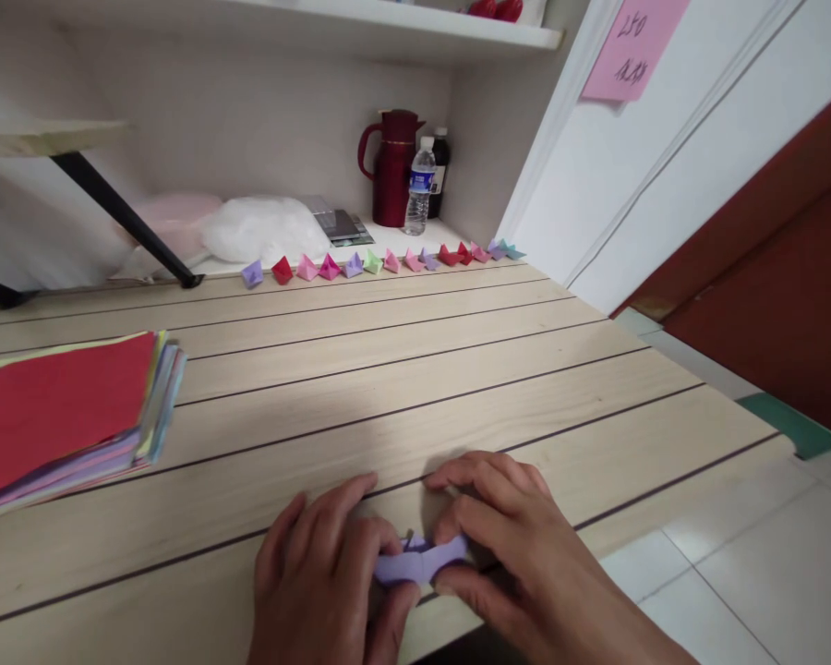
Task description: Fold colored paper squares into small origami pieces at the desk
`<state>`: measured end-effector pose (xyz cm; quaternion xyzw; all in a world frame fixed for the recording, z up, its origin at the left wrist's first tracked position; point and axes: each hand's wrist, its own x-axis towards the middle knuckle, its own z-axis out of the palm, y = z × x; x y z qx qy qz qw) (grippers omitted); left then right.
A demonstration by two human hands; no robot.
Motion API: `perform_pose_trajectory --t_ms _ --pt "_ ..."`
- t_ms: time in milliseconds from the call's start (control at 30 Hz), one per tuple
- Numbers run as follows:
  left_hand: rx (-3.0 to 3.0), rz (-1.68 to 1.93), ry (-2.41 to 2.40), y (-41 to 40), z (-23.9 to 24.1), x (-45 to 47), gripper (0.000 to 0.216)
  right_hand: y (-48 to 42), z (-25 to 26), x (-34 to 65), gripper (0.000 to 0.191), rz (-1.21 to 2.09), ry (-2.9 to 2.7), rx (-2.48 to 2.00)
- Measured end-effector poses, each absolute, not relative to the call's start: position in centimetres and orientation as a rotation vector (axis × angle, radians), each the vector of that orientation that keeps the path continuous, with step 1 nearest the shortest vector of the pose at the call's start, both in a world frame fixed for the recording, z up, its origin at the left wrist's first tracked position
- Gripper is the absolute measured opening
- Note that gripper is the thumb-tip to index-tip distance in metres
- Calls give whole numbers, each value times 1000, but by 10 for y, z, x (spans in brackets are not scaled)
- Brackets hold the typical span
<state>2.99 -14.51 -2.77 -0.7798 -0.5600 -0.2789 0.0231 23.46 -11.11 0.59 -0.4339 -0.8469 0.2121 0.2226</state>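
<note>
Close to the table's front edge, a small folded piece of lavender paper is held between my two hands. My left hand pinches its left end between thumb and forefinger. At the other end, my right hand grips it the same way, its remaining fingers curled over the tabletop. A shallow opening shows along the top of the folded paper; the fingers hide both of its ends.
A stack of coloured paper, red on top, lies at the left. Small folded paper boats line the table's back edge. Behind them, a shelf holds a dark red jug, a water bottle and a white plastic bag.
</note>
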Motion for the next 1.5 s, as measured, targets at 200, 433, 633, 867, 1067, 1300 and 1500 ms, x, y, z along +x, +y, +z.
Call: perform_pose_trajectory --t_ms 200,433,633,867,1067,1300,1500 --pt "-2441 -720 -1800 -141 -24 27 10 -110 10 231 11 603 -2313 -1252" --pt "-2453 -629 -1830 -142 -23 25 8 -109 11 234 6 655 -2270 -1244" --pt "-2481 -638 -1825 -141 -16 25 16 -109 5 231 9 652 -2262 -1269" --pt "-2412 -646 -1867 -140 -16 35 22 -110 8 227 11 588 -2268 -1315" --pt "-2405 -658 -1856 -141 -15 39 17 -112 8 224 6 541 -2305 -1328" --pt "-2365 -654 -1748 -138 -16 34 8 -112 10 221 4 478 -2380 -1326" --pt "-2112 -784 -1529 -155 -13 36 38 -107 23 220 8 379 -2506 -1315"
